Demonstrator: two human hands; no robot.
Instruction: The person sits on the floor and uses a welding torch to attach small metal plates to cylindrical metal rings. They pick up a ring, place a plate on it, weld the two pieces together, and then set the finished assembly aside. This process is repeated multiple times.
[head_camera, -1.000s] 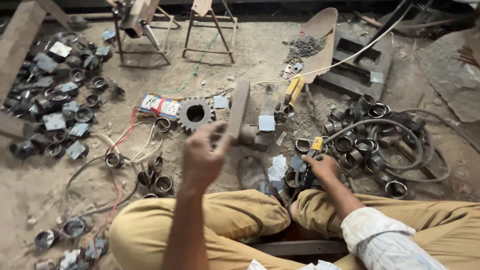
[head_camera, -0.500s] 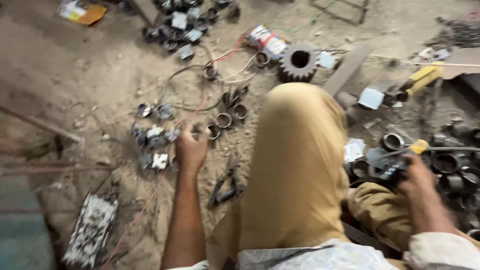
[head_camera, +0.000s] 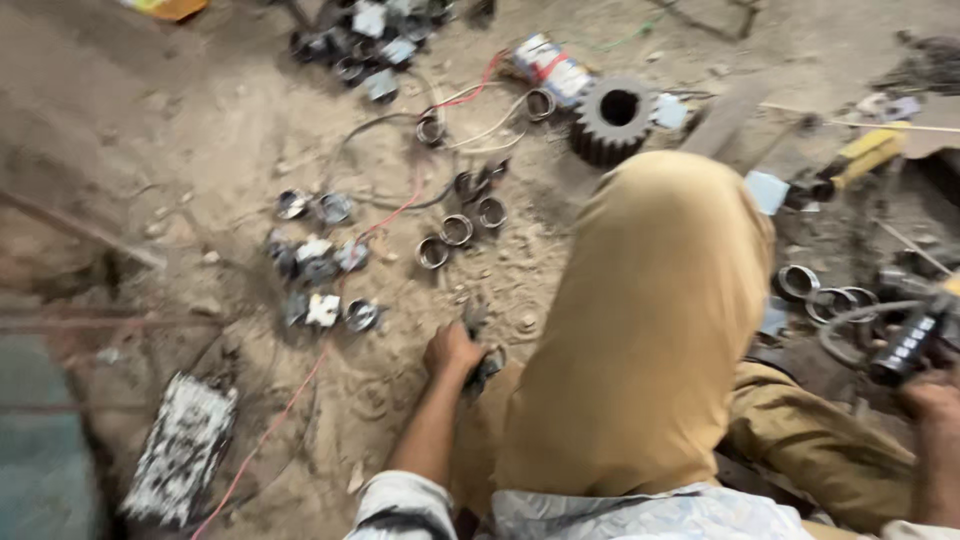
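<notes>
Two knees in tan trousers fill the middle of the head view, the raised one (head_camera: 650, 320) hiding much of the dusty floor (head_camera: 180, 180). Beyond it lies a dark toothed gear (head_camera: 612, 118), and beside the left leg a flat speckled block (head_camera: 182, 448) rests near a red wire (head_camera: 300, 385). Loose metal rings (head_camera: 458, 228) lie scattered between them. The left hand (head_camera: 452, 350) is down on the floor just beside the thigh, fingers curled around a small dark tool (head_camera: 482, 362), blurred, kind unclear. The right hand (head_camera: 935, 400), at the frame edge, is closed on a dark ridged handle (head_camera: 908, 345).
</notes>
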